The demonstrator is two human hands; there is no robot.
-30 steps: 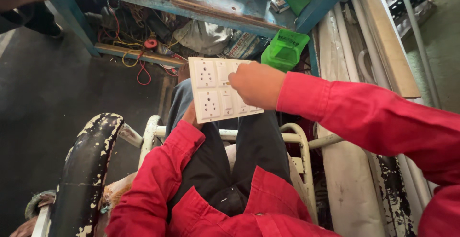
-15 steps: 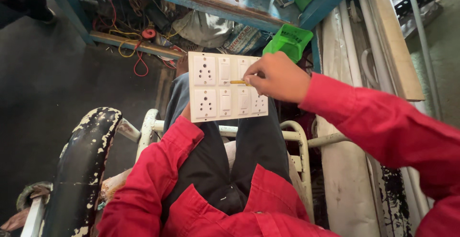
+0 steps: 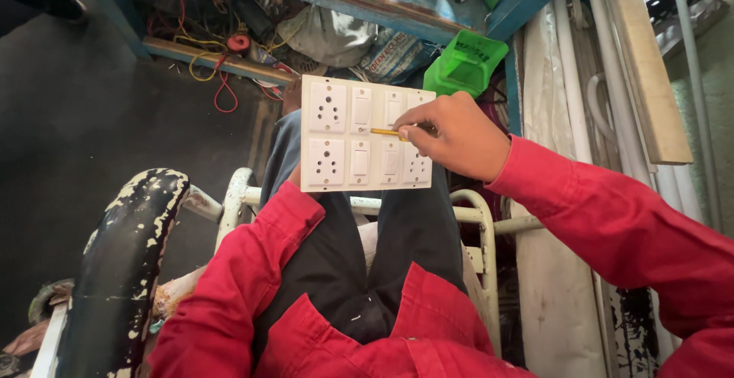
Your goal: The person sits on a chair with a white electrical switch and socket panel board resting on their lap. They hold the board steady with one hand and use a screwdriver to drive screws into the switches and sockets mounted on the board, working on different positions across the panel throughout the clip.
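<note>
While the left hand (image 3: 294, 175) stays mostly hidden behind the white switch plate (image 3: 365, 135), apparently propping it from below on the lap, its grip can't be told. Right hand (image 3: 457, 135) is closed around a thin yellow-handled screwdriver (image 3: 388, 131), tip now at the plate's centre line between the upper and lower rows. A second ago that hand lay flat over the plate with no tool showing; half a second ago the tool was already on the face. So it reads as having moved from handling the plate to working a centre fixing point. Plate has also come up closer to the camera. Count on plate: 3 sockets visible (two left, one lower right), at least 4 rocker switches, upper right corner partly covered. One screwdriver. One green plastic bin (image 3: 465, 64) just beyond.
</note>
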